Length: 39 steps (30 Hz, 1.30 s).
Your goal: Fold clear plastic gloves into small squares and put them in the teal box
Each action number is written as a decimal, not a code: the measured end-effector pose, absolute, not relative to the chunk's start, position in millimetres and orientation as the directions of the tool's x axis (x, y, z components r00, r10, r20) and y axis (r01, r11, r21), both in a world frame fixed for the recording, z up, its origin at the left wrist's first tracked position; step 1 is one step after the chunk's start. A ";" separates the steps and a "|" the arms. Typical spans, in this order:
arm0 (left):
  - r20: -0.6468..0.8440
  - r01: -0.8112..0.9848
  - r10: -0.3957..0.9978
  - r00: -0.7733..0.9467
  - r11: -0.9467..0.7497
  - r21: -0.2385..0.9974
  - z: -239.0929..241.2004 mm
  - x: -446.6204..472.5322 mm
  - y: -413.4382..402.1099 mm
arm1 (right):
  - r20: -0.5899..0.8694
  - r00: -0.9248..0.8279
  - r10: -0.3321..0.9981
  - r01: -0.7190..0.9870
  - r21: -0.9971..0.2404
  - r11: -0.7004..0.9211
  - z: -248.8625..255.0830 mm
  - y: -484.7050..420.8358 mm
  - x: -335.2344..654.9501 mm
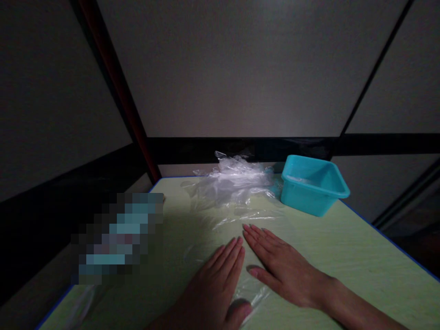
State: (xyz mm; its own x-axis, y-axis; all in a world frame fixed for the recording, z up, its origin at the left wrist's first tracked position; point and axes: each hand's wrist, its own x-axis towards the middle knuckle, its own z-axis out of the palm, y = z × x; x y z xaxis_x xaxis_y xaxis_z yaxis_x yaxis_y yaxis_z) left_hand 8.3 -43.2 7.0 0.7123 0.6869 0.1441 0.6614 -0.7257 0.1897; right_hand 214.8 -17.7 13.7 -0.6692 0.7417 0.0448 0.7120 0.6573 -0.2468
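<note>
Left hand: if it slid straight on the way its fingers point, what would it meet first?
Most likely the fingertips of the right hand, just ahead of the left hand, though the exact gap is hard to judge from this view. Farther on lies crumpled clear plastic.

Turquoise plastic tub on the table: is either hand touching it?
No; the left hand and right hand lie palm down, and light-green table shows between them and the tub.

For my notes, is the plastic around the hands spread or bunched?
Spread: plastic lies mostly flat, with creases between left hand and right hand.
</note>
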 end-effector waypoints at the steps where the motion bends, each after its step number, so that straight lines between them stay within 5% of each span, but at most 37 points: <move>1: 0.151 0.656 0.684 0.714 -0.729 0.195 7.4 7.7 -43.1 | 0.045 -0.670 0.741 0.712 -0.241 0.659 13.0 -17.1 216.7; 20: 0.094 0.648 0.692 0.716 -0.708 0.279 15.0 -11.2 -39.1 | 0.008 -0.595 0.804 0.788 -0.194 0.585 19.5 -5.4 254.2; 29: 0.018 0.411 0.436 0.900 -0.861 0.299 47.0 7.6 -57.2 | 0.162 -0.642 0.749 0.707 -0.251 0.661 28.0 -13.0 232.5; 34: -0.071 0.416 0.412 0.908 -0.870 0.264 37.5 8.5 -53.3 | 0.091 -0.697 0.711 0.674 -0.253 0.694 18.5 -13.4 227.6; 39: 0.002 0.375 0.390 0.921 -0.888 0.266 25.9 3.0 -49.4 | 0.072 -0.703 0.707 0.673 -0.253 0.695 13.0 -11.1 230.7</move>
State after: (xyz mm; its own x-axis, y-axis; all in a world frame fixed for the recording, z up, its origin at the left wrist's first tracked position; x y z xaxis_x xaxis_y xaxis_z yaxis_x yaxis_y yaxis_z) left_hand 3.0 -49.4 25.9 0.9210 0.3895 0.0018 0.3751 -0.8881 0.2656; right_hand 230.7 -11.1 13.0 -0.7031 0.7074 0.0720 0.6733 0.6949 -0.2525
